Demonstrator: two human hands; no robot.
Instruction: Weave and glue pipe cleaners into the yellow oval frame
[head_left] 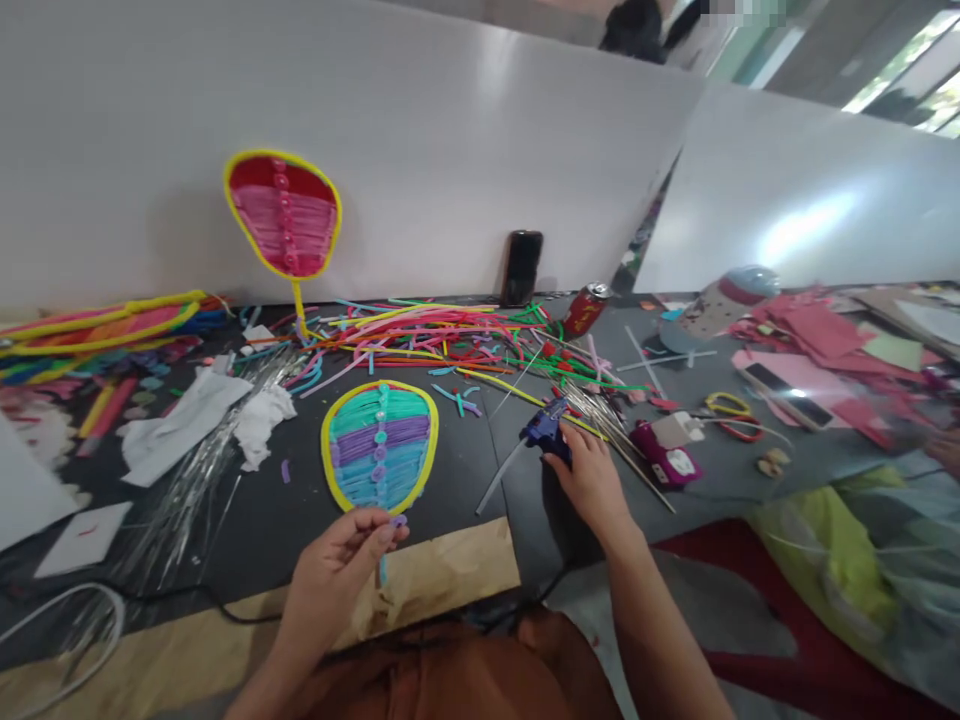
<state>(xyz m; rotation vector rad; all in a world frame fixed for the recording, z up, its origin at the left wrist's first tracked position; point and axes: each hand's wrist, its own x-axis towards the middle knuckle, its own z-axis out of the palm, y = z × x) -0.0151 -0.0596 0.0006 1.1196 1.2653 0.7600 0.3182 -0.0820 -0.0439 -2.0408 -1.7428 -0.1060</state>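
Between thumb and forefinger, my left hand pinches a small purple piece, perhaps a coiled bit of pipe cleaner. Just beyond it lies a fan-shaped pipe-cleaner piece in teal, purple and blue with a yellow rim. A line of small round coils runs down its middle, and its blue stem reaches under my left hand. To the right, my right hand is closed around a dark blue glue gun. A translucent glue stick juts from it toward the lower left.
A red and pink fan stands upright against the white partition. Loose pipe cleaners, a phone and a red can stretch along the back. Brown paper lies at the front edge; silver wires lie left.
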